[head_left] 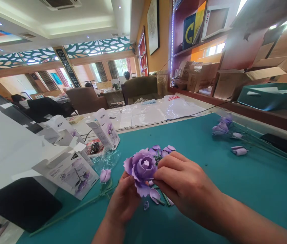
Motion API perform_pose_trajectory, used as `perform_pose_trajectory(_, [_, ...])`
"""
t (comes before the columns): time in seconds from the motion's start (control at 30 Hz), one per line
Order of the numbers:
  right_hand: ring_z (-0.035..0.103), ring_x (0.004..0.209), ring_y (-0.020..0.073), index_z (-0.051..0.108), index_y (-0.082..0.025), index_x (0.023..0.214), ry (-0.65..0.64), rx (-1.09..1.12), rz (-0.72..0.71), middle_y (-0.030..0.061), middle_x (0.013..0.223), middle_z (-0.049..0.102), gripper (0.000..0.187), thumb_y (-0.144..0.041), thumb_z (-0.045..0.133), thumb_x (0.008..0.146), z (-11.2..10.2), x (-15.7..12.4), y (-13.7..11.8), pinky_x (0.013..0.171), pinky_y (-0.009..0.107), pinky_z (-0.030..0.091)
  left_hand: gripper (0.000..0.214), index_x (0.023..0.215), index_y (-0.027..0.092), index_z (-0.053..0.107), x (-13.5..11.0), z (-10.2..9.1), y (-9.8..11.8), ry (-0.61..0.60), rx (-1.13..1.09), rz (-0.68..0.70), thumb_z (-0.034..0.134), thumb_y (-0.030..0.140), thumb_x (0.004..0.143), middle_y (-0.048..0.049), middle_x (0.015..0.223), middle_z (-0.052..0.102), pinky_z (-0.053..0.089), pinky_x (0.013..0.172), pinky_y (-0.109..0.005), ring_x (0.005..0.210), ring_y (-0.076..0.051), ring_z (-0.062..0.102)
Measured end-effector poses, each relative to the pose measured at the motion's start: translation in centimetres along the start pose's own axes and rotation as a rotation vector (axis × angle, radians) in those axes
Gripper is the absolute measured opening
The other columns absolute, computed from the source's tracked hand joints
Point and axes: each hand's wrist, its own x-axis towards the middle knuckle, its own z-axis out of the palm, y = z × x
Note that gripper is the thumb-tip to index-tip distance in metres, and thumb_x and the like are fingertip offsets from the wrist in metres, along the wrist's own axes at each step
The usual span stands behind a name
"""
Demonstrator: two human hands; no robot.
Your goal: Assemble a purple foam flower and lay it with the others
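Note:
A purple toy flower point(143, 169) with ruffled outer petals and a small pale star-shaped centre is held up over the green mat. Beneath and behind its petals, my left hand point(123, 200) grips it from the left. The fingers of my right hand point(184, 183) pinch at the flower's right edge; whether a separate petal is between them is hidden. Loose purple petals point(155, 196) and short green stem pieces lie on the mat below. A small lilac ring-like piece point(146, 205) rests nearer to me. Left of my hand lies a pink bud point(105, 176) on a long green stem.
Opened white boxes point(74, 173) with flower pictures stand at the left, beside crumpled clear plastic point(105, 161) and a black object point(22, 203). Finished-looking purple flowers point(221, 128) and a loose bud point(239, 150) lie at the right. Beyond are chairs, people, shelves and a teal bin point(270, 96).

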Motion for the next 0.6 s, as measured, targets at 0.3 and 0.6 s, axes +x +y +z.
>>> perform_pose_trajectory(0.3, [0.052,0.068,0.0149,0.064,-0.015,0.073,0.001,-0.005,0.0,0.0053,0.071,0.061,0.026,-0.012,0.047,0.092,0.02,0.08,-0.07,0.061,0.025,0.044,0.035,0.093,0.024,0.072,0.05,0.1,-0.05,0.034,0.011,0.005,0.084,0.023,0.059,0.0021,0.082,0.075,0.05,0.063,-0.019,0.071,-0.012,0.066])
perform_pose_trajectory(0.6, [0.051,0.066,0.0151,0.063,-0.015,0.069,0.01,-0.043,-0.025,0.0057,0.069,0.06,0.03,-0.007,0.044,0.09,0.06,0.09,0.12,0.059,0.025,0.042,0.034,0.089,0.02,0.072,0.25,-0.12,-0.29,0.041,0.046,0.055,0.085,0.024,0.058,0.0011,0.079,0.074,0.05,0.062,-0.017,0.069,-0.011,0.066])
